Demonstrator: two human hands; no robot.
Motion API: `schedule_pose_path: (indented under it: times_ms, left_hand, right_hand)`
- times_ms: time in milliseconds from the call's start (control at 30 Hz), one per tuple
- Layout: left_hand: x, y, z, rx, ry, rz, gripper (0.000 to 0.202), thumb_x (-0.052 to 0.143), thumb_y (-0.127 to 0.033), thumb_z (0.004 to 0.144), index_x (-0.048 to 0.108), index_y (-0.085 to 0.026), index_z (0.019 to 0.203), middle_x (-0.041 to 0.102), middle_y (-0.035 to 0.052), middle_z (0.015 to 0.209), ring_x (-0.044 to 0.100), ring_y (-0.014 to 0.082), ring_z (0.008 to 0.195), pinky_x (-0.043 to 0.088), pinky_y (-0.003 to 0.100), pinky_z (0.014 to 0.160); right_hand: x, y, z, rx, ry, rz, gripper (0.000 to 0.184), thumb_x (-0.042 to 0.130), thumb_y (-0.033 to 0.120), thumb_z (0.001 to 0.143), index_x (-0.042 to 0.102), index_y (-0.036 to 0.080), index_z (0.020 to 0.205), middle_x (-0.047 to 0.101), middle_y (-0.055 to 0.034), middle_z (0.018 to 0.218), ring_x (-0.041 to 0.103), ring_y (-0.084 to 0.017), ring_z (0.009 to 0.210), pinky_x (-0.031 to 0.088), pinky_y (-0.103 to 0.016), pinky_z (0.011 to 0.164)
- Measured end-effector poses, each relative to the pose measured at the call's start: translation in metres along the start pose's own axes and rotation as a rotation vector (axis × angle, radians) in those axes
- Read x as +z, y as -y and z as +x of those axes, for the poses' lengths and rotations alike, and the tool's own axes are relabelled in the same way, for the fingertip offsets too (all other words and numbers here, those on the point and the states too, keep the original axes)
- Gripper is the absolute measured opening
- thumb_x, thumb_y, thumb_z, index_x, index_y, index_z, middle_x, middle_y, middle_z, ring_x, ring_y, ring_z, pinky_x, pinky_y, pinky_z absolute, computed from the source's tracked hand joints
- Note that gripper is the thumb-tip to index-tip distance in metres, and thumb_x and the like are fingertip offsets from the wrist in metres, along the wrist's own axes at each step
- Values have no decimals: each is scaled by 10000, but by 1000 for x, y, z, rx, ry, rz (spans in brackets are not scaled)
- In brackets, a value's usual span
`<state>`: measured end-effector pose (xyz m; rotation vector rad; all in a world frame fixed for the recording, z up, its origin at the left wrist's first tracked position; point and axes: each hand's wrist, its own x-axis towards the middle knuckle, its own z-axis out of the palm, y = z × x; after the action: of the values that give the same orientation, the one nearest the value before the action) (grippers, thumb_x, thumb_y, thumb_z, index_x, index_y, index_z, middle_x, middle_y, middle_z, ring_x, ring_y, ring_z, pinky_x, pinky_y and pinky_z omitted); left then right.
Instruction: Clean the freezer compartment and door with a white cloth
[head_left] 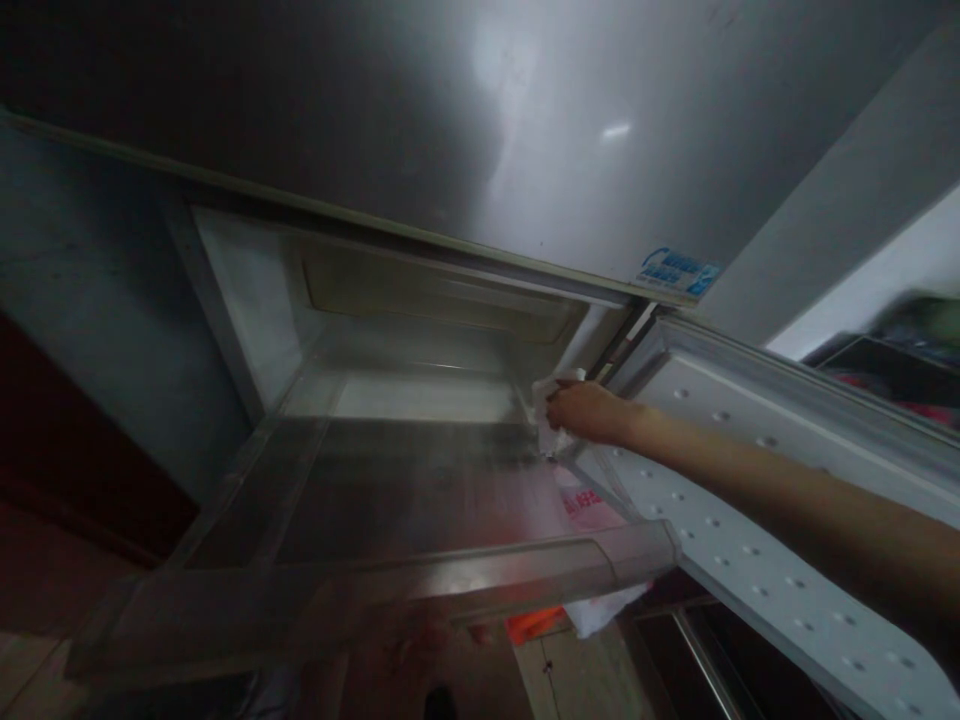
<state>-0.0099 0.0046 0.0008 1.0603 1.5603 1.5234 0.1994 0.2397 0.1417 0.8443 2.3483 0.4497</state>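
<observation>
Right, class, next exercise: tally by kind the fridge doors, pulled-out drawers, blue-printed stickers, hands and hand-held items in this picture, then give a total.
Fridge doors: 2 (upper door, open lower door)
Pulled-out drawers: 1 (clear drawer)
Blue-printed stickers: 1 (sticker)
Hands: 1 (right hand)
Hand-held items: 1 (white cloth or tissue)
Total: 6

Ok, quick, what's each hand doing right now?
Right hand: closed on a thin white cloth or tissue, at the clear plastic drawer's side.
Left hand: not in view, cannot be told.

Right hand [579, 410] curled, arm [757, 490] outstretched
</observation>
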Motion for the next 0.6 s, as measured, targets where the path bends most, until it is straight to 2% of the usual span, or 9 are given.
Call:
schedule_pose_path:
  times_ms: [167, 267, 367, 467, 600]
  left_hand:
    - [2, -1, 0, -4, -9, -18, 552, 573, -743, 753, 772, -241, 640, 730, 65, 615, 730, 283, 688, 625, 392, 712]
    - [3, -1, -1, -11, -24, -20, 534, 617, -746, 720, 775, -240, 658, 742, 57, 634, 733, 272, 705, 622, 359, 697]
    - [6, -4, -2, -22, 22, -82, 561, 620, -766, 705, 765, -228, 638, 747, 59, 644, 722, 254, 678, 614, 340, 673]
    - [9, -10, -3, -42, 102, -177, 579, 591, -756, 745, 748, -218, 602, 749, 62, 652, 708, 237, 654, 605, 340, 694]
    - [8, -16, -3, -34, 105, -164, 564, 601, -752, 742, 770, -224, 637, 743, 50, 630, 713, 238, 682, 594, 338, 756]
  right_hand:
    - [3, 15, -54, -108, 20, 198, 288, 548, 40, 834, 778, 210, 867, 767, -88, 974, 695, -202, 1038, 462, -339, 1004]
    - [-2, 18, -81, -175, 52, 365, 316, 544, 38, 824, 781, 245, 853, 772, -48, 947, 701, -178, 1001, 472, -306, 976]
    - [-11, 18, -98, -214, 86, 451, 347, 519, 30, 819, 779, 248, 890, 769, -46, 972, 701, -160, 966, 474, -288, 958]
    - [-15, 17, -97, -201, 106, 438, 352, 516, 28, 817, 778, 247, 897, 767, -49, 978, 695, -161, 975, 474, -280, 939]
    - [-15, 9, -68, -99, 114, 337, 347, 515, 27, 830, 783, 248, 835, 765, -58, 999, 690, -184, 1027, 479, -280, 909]
